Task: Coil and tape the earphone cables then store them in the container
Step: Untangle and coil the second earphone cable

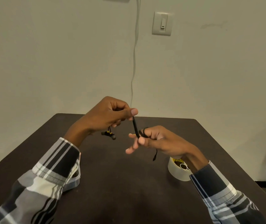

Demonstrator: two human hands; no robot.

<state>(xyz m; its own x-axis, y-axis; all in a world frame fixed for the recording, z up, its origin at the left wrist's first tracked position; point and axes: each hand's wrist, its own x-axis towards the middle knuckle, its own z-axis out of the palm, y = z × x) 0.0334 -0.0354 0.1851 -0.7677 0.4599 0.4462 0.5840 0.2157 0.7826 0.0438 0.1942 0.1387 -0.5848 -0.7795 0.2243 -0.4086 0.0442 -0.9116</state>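
earphone cable (135,126) pinched between both hands' fingers (134,112)

Wall switch (162,23), hanging white cord (134,50)

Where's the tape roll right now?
Head view: the tape roll stands on the dark table, right side, just under the right hand and wrist.

Above the dark counter (121,183), the left hand (108,115) and right hand (155,141) pinch a black earphone cable (135,127) between them, earbuds (108,135) dangling, tape roll (178,171) near the right wrist.
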